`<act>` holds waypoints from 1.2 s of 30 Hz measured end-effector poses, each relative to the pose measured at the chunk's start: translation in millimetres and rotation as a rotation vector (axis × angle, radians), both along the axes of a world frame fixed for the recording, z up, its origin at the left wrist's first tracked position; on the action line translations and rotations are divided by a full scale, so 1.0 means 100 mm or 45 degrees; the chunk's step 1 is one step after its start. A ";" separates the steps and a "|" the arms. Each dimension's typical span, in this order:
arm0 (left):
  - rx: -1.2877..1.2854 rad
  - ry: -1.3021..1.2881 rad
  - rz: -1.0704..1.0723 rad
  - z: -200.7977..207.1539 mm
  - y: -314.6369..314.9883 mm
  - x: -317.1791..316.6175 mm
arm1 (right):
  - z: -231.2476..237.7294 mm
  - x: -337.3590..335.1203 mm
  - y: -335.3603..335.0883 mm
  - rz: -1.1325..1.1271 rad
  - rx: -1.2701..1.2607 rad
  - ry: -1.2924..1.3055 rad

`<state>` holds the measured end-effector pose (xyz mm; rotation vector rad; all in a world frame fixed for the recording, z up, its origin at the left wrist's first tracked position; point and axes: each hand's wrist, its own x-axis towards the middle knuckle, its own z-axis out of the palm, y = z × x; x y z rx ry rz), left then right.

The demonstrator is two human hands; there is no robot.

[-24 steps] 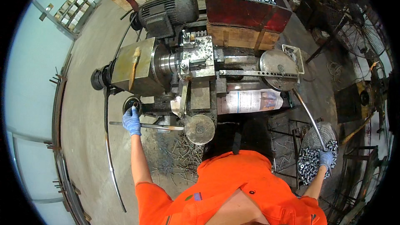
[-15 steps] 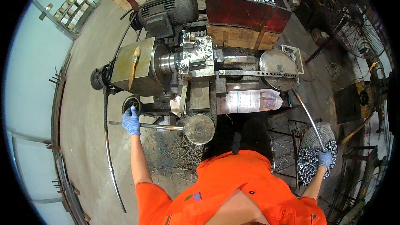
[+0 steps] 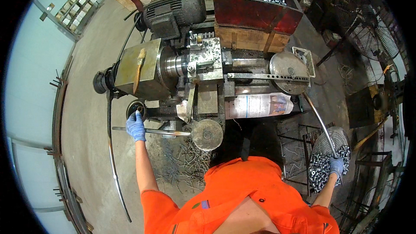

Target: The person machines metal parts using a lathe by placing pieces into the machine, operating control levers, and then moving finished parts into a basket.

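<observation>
Both of my hands wear blue knitted gloves. At the front left of the lathe-like machine, my left hand (image 3: 136, 127) has its fingers closed at a small dark handwheel (image 3: 135, 107); the exact grip is partly hidden. A steel bar (image 3: 171, 132) with a round metal disc (image 3: 207, 134) on its end passes close beside that hand. On the far right, my right hand (image 3: 336, 165) is wrapped round the lower end of a long steel lever (image 3: 320, 119). The lever slants up to a large round plate (image 3: 289, 73), which a perforated flat bar (image 3: 268, 76) crosses.
Small metal parts fill a round basket (image 3: 325, 147) beneath my right hand. Behind the machine, a red bin (image 3: 255, 15) of similar parts rests on a wooden crate (image 3: 251, 39). A brush (image 3: 139, 70) lies on the gearbox cover. Metal shavings (image 3: 188, 160) litter the floor. A fan (image 3: 368, 30) stands right.
</observation>
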<state>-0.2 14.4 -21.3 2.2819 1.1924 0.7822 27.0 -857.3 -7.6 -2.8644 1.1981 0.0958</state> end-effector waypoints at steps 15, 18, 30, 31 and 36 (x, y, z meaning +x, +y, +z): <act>0.027 0.073 -0.014 0.03 0.01 -0.02 | 0.25 0.60 1.08 0.288 -0.271 -0.099; 0.000 0.072 -0.021 0.17 -0.09 0.00 | 0.20 0.98 1.00 0.421 -0.375 0.074; -0.237 0.059 -0.148 0.09 -0.13 0.05 | 0.42 2.99 0.88 0.565 -0.320 0.005; -0.224 0.106 -0.174 0.05 -0.12 0.06 | 0.20 2.99 0.82 0.683 -0.290 -0.178; -0.156 0.034 -0.030 0.05 -0.22 -0.05 | 0.20 1.71 2.09 0.968 1.006 -0.821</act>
